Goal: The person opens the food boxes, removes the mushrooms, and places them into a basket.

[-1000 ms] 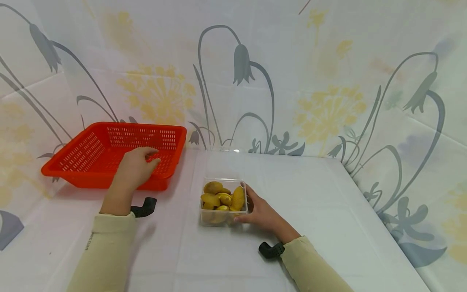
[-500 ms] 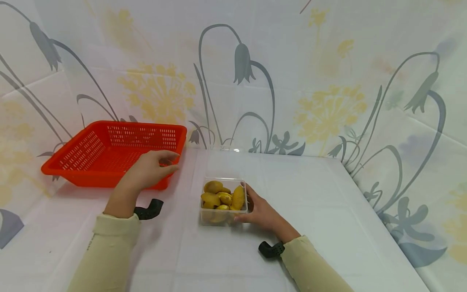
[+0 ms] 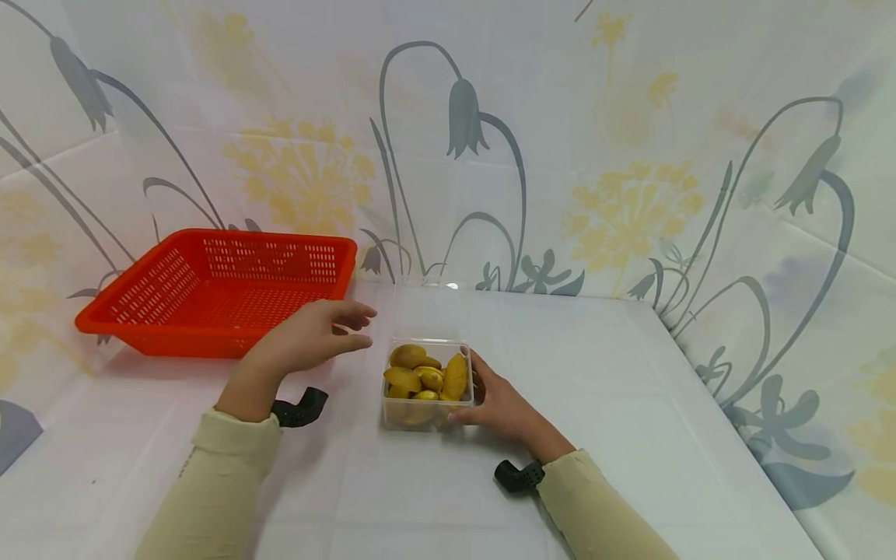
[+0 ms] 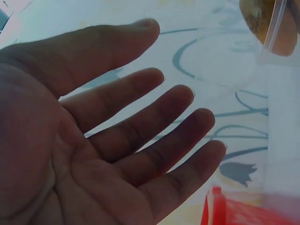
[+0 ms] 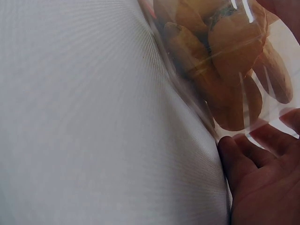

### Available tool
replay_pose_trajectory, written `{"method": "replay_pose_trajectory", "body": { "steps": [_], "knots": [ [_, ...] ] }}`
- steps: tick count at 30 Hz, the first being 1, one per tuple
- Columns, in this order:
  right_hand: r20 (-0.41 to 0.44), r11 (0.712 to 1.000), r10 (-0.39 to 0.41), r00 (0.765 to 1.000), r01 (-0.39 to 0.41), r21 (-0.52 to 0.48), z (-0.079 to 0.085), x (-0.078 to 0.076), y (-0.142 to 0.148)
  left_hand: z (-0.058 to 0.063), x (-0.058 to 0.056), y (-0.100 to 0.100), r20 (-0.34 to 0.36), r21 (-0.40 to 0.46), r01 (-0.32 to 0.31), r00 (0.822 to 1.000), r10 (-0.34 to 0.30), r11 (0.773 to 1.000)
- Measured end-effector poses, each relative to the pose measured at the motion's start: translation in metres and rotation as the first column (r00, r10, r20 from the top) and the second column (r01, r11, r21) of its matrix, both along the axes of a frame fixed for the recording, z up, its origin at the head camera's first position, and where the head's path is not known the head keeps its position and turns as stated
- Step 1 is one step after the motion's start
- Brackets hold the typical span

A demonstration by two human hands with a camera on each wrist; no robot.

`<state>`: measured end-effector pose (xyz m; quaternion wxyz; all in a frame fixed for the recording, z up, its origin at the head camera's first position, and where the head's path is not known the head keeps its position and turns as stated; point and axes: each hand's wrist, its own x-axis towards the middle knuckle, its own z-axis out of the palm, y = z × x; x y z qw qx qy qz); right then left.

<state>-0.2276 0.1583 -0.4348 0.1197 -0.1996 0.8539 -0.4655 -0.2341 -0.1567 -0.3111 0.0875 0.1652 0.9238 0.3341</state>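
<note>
In the head view, a small clear plastic box (image 3: pixel 392 416) stands on the table, filled with several yellow-brown, mango-like fruits (image 3: pixel 404 379). My right hand (image 3: pixel 498 404) grips its right side, the thumb at the front corner and the fingers on the right wall. The right wrist view shows those fingertips (image 5: pixel 229 145) right against the clear wall, the fruits visible through it. My left hand (image 3: pixel 308 338) hovers between the box and a red basket (image 3: pixel 175 342), nothing in it. In the left wrist view its palm faces the camera, fingers (image 4: pixel 154 124) spread apart.
The red basket, with slotted walls, stands at the back left near the floral cloth backdrop (image 3: pixel 315 93). A white cloth (image 3: pixel 595 373) covers the table. Something clear and shiny (image 3: pixel 451 286) lies at the table's back edge, behind the box.
My left hand has moved right and slightly toward me, from over the basket to just left of the box, its fingers opening wider. My right hand and the box have stayed in place.
</note>
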Motion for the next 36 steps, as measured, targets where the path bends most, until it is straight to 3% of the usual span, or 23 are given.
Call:
{"method": "replay_pose_trajectory", "body": {
  "steps": [6,20,26,36],
  "knots": [
    [-0.008,1.0,0.001,1.0,-0.001,0.003,-0.001,-0.001,0.0,-0.004,0.002,0.008,-0.007,0.006,0.08,0.997,-0.08,0.997],
    [-0.004,1.0,0.004,1.0,-0.004,-0.005,-0.001,0.0,-0.001,-0.009,0.008,0.024,0.028,0.028,0.19,0.981,-0.191,0.981],
    [0.002,1.0,0.001,1.0,-0.001,0.0,0.0,0.0,-0.001,-0.01,0.01,0.03,0.012,0.04,0.245,0.969,-0.246,0.969],
    [-0.002,1.0,0.008,1.0,-0.008,-0.004,-0.001,0.0,0.001,-0.012,0.014,0.042,0.029,0.024,0.268,0.963,-0.269,0.963]
  ]
}}
